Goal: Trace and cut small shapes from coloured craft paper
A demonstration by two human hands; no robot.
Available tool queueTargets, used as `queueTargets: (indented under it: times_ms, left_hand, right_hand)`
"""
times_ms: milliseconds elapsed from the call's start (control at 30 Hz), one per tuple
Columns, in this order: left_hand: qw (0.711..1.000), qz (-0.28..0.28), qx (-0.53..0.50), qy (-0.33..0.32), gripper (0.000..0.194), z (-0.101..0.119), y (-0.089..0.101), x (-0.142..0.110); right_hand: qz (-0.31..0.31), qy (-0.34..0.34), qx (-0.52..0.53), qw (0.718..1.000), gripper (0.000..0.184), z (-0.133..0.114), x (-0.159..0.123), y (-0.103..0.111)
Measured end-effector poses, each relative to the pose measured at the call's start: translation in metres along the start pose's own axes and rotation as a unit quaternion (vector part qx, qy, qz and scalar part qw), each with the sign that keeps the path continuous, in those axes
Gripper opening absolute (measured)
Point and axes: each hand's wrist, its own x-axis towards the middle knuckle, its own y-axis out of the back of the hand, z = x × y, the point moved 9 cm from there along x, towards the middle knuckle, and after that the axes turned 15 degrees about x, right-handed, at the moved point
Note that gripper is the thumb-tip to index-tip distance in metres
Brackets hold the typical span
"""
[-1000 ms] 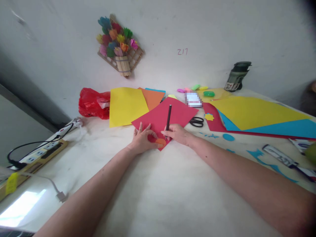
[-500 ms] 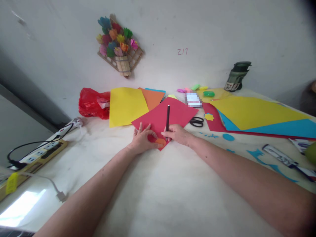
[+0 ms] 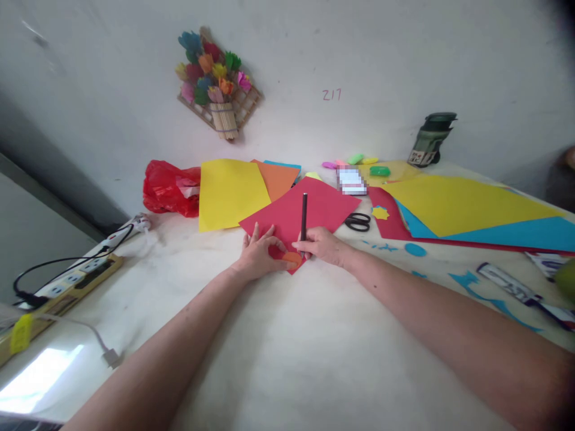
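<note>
A red paper sheet (image 3: 309, 206) lies at an angle with one corner toward me. Near that corner an orange paper circle (image 3: 293, 259) rests flat on it. My left hand (image 3: 260, 252) is spread on the sheet, its thumb and forefinger pressing at the circle's left side. Held nearly upright in my right hand (image 3: 321, 244) is a slim black pen (image 3: 304, 218). Its tip is down by the circle's right edge, partly hidden by my fingers.
Black-handled scissors (image 3: 358, 222) lie beside the red sheet. To the right are a blue paper circle (image 3: 415, 248), blue scraps (image 3: 467, 281), a glue tube (image 3: 507, 282) and large yellow paper (image 3: 471, 203). A power strip (image 3: 72, 280) is at left; a bottle (image 3: 432, 140) stands behind.
The pen in my right hand has shifted slightly left and down along the orange circle's edge. My left hand stays in place.
</note>
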Motion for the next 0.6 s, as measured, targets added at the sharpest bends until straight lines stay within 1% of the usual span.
queueTargets:
  times_ms: [600]
  left_hand:
    - [1.000, -0.001, -0.002, -0.004, 0.046, -0.0008, -0.0012, -0.0001]
  right_hand:
    - [-0.017, 0.018, -0.036, 0.999, 0.022, -0.0002, -0.0006, -0.0017]
